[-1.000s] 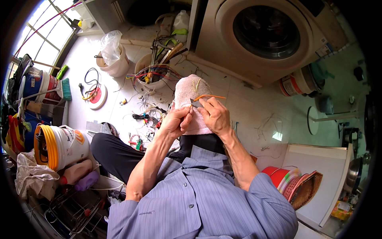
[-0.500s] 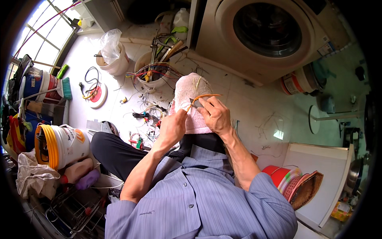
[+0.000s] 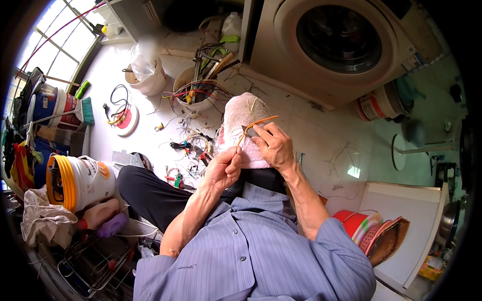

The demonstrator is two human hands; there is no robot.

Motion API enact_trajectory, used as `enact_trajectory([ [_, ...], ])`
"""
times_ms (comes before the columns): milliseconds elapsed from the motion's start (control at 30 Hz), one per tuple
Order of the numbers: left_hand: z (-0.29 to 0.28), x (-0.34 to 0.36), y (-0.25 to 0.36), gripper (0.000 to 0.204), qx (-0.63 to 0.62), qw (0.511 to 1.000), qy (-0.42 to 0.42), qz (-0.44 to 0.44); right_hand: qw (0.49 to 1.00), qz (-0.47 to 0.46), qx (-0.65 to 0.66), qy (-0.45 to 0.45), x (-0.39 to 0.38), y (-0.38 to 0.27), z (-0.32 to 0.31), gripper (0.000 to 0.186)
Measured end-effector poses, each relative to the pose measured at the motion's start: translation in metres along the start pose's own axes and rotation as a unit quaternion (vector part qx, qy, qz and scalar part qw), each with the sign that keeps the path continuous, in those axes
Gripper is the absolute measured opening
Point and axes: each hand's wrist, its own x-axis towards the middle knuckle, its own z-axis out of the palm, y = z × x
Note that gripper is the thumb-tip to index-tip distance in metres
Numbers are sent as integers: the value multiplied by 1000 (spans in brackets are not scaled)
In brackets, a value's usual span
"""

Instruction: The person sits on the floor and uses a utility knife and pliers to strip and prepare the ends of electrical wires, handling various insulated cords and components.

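Pale tiled floor (image 3: 309, 133), bright gridded window (image 3: 56, 46) at upper left.

Your location is a home utility area — identify it by the front-loading washing machine (image 3: 337, 42) ahead and right of you, and by the pale tiled floor (image 3: 316, 145). At your left, note the paned window (image 3: 64, 39) and household broom (image 3: 87, 111). The bucket (image 3: 202, 106) of tools and wires indicates secondary use — a makeshift workshop.

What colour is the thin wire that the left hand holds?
The wire is orange; the head view shows it best.
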Motion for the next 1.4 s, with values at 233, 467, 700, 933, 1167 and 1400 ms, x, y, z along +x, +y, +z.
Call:
enact_trajectory([
  [233,4,-17,-4,17,25,1000,5,0,1000,-11,3,0,1,-1,-3,33],
  [467,23,-33,5,22,551,814,106,153,1000,1,-4,1,2,-3,-3,28],
  [700,4,-86,-1,22,372,921,116,18,992,106,18,65,-10,43,-6,23],
  [933,32,-58,-1,27,418,895,156,-16,994,96,-12,44,-8,29,0,26],
  [1167,25,-33,-8,22,428,888,162,37,990,121,63,32,-7,14,-17,31],
  [1400,36,-29,-3,18,303,932,185,67,858,338,364,-129,-25,-7,-65,28],
])
